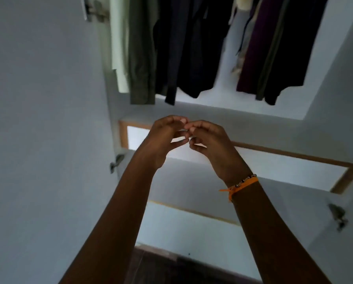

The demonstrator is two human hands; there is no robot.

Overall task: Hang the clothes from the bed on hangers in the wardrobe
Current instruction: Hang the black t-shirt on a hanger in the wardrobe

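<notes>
Head view into the open white wardrobe (325, 83), taken here as the landmark. Inside its upper compartment hang several garments side by side: a pale cream garment (118, 48) at the left edge, a long olive-green garment (142, 58) just beside it, a group of dark navy and black garments (190, 48) in the middle, and, after a gap showing the white back wall, a deep purple garment with an olive stripe (259, 54) next to a further black garment (294, 50) at the right. The rail and the hangers lie above the frame, so how these pieces are hung cannot be checked; judged from their straight fall, this part of the task appears done. The bed and any clothes left on it are out of view, so what remains cannot be told. Below the hanging compartment, the person's bare left hand (165, 136) and right hand (208, 140) are raised together in front of the wardrobe, fingers curled and fingertips meeting; no garment or hanger is in them, and whether some very small thing is pinched between them cannot be told. An orange thread band with beads (241, 184) circles the right wrist. Behind the hands, the wardrobe's lower front shows wood-trimmed white panels (284, 160). A metal handle (115, 162) sits on the white door left of the wardrobe opening, another metal fitting (338, 217) at lower right. A dark floor strip (171, 267) runs along the wardrobe's foot.
</notes>
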